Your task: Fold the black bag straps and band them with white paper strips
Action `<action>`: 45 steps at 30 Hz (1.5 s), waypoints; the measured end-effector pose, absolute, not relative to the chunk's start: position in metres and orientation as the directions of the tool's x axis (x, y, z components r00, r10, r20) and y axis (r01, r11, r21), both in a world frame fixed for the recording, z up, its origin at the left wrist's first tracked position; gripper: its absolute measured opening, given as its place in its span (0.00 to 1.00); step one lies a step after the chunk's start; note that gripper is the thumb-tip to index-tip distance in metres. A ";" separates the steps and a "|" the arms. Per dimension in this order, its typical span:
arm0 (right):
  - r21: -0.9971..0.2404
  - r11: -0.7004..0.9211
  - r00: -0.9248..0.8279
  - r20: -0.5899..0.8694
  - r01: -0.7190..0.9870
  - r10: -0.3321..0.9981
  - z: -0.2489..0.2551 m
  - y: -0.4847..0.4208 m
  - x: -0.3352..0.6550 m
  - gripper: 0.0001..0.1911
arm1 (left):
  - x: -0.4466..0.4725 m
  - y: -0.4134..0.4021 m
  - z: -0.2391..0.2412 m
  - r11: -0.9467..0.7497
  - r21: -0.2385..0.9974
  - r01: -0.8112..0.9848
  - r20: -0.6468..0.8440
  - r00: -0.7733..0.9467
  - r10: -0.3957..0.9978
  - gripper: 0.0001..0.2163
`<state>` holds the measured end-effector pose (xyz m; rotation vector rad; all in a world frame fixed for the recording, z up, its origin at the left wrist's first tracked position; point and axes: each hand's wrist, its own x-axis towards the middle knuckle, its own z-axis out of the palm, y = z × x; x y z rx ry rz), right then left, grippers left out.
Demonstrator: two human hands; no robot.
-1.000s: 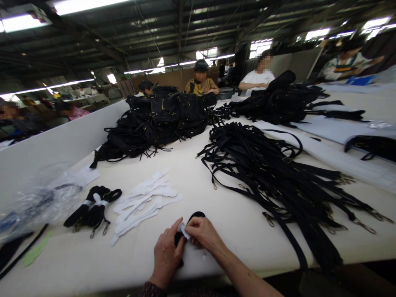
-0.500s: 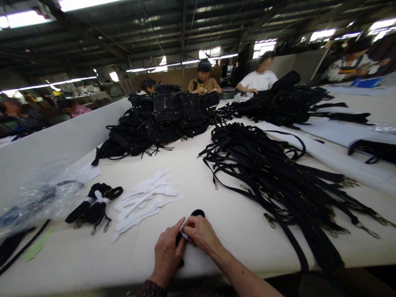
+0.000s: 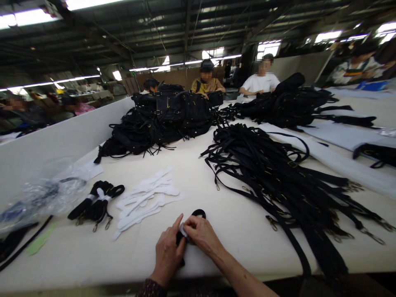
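A broad, off-white surface (image 3: 93, 266) carries everything, and the loose pile of flat, white, paper-like strips (image 3: 145, 200) on it serves as the landmark. Beyond that pile stands a large mound of black bags with brass-coloured fittings (image 3: 173, 111). To its right sprawls a long heap of black fabric straps with metal clips (image 3: 266, 169). Just left of it lie coiled black strap bundles bound with white bands (image 3: 96, 202).

Right of the pile and nearer the person, both hands meet over one compact, folded black strap (image 3: 199, 213). Its long axis runs away from the person, leaning right, with the looped far end showing past the right hand's knuckles. The left hand (image 3: 168, 249) lies along its left side, fingers closed around it, index finger extended away. The right hand (image 3: 201, 236) comes from the right, thumb and fingertips pinched on a small white strip (image 3: 183, 231) at the strap's middle, directly between the hands. Both hands are equally near; how far the strip wraps underneath cannot be told.
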<state>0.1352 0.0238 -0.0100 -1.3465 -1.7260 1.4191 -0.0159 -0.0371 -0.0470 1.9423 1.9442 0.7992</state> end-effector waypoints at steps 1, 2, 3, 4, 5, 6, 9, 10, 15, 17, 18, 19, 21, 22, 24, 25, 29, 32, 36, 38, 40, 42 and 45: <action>-0.938 -0.054 -0.369 -0.188 0.344 0.910 -0.011 0.024 0.135 0.05 | -0.016 -0.037 -0.047 -0.056 0.558 0.828 0.185 -0.058 0.981 0.28; -0.942 -0.062 -0.367 -0.188 0.329 0.911 -0.012 0.024 0.135 0.05 | -0.016 -0.037 -0.047 -0.058 0.556 0.829 0.187 -0.057 0.981 0.28; -0.946 -0.073 -0.358 -0.190 0.315 0.914 -0.013 0.024 0.134 0.05 | -0.016 -0.037 -0.047 -0.062 0.553 0.831 0.190 -0.053 0.980 0.28; -0.949 -0.085 -0.347 -0.194 0.304 0.918 -0.013 0.025 0.134 0.06 | -0.016 -0.037 -0.048 -0.067 0.549 0.833 0.195 -0.050 0.979 0.27; -0.951 -0.095 -0.338 -0.197 0.296 0.920 -0.014 0.026 0.133 0.09 | -0.016 -0.037 -0.048 -0.071 0.543 0.837 0.202 -0.048 0.978 0.27; -0.952 -0.099 -0.334 -0.198 0.290 0.922 -0.014 0.027 0.133 0.13 | -0.016 -0.037 -0.049 -0.076 0.538 0.840 0.208 -0.045 0.977 0.27; -0.954 -0.087 -0.381 -0.196 0.286 0.904 -0.013 0.029 0.133 0.17 | -0.015 -0.038 -0.048 -0.090 0.537 0.839 0.219 -0.036 0.975 0.27; -0.955 -0.083 -0.402 -0.197 0.283 0.894 -0.013 0.030 0.133 0.15 | -0.015 -0.038 -0.048 -0.096 0.542 0.835 0.221 -0.032 0.975 0.27; -0.959 -0.117 -0.398 -0.216 0.260 0.892 -0.016 0.027 0.134 0.04 | -0.014 -0.038 -0.044 -0.086 0.572 0.816 0.215 -0.048 0.975 0.29; -0.962 -0.111 -0.393 -0.205 0.250 0.896 -0.016 0.026 0.136 0.03 | -0.014 -0.038 -0.043 -0.082 0.586 0.806 0.212 -0.055 0.976 0.30; -0.962 -0.112 -0.396 -0.207 0.249 0.894 -0.016 0.026 0.137 0.04 | -0.014 -0.038 -0.043 -0.080 0.591 0.803 0.209 -0.057 0.976 0.31; -0.960 -0.122 -0.404 -0.219 0.253 0.888 -0.016 0.026 0.138 0.04 | -0.014 -0.038 -0.043 -0.078 0.594 0.801 0.206 -0.058 0.977 0.31; -0.951 -0.152 -0.423 -0.258 0.267 0.868 -0.013 0.028 0.139 0.09 | -0.014 -0.038 -0.042 -0.074 0.600 0.797 0.199 -0.059 0.978 0.31; -0.947 -0.167 -0.432 -0.277 0.275 0.858 -0.011 0.030 0.140 0.13 | -0.014 -0.038 -0.043 -0.074 0.603 0.794 0.199 -0.059 0.978 0.31; -0.941 -0.183 -0.448 -0.300 0.286 0.842 -0.007 0.033 0.139 0.18 | -0.014 -0.039 -0.043 -0.077 0.608 0.790 0.202 -0.061 0.977 0.30; -0.939 -0.182 -0.453 -0.302 0.291 0.839 -0.006 0.034 0.138 0.17 | -0.014 -0.039 -0.043 -0.076 0.608 0.791 0.203 -0.062 0.977 0.30; -0.939 -0.151 -0.464 -0.287 0.308 0.838 -0.006 0.036 0.137 0.08 | -0.013 -0.038 -0.041 -0.059 0.598 0.800 0.183 -0.065 0.981 0.32; -0.954 -0.117 -0.488 -0.245 0.278 0.838 -0.011 0.035 0.141 0.08 | -0.013 -0.038 -0.039 -0.048 0.593 0.804 0.173 -0.069 0.982 0.31; -0.969 -0.109 -0.501 -0.209 0.222 0.840 -0.012 0.033 0.144 0.12 | -0.013 -0.038 -0.040 -0.049 0.588 0.808 0.180 -0.072 0.981 0.30; -0.960 -0.137 -0.506 -0.247 0.245 0.826 -0.007 0.033 0.143 0.10 | -0.014 -0.038 -0.040 -0.056 0.586 0.808 0.185 -0.066 0.980 0.30; -0.937 -0.171 -0.499 -0.309 0.304 0.810 0.000 0.034 0.140 0.10 | -0.014 -0.038 -0.041 -0.063 0.585 0.809 0.188 -0.059 0.980 0.31; -0.910 -0.117 -0.479 -0.315 0.399 0.819 0.009 0.035 0.137 0.12 | -0.014 -0.038 -0.042 -0.063 0.583 0.810 0.183 -0.056 0.981 0.31; -0.807 0.137 -0.472 -0.191 0.575 0.861 0.020 0.037 0.134 0.07 | -0.013 -0.037 -0.042 -0.055 0.580 0.813 0.184 -0.066 0.981 0.30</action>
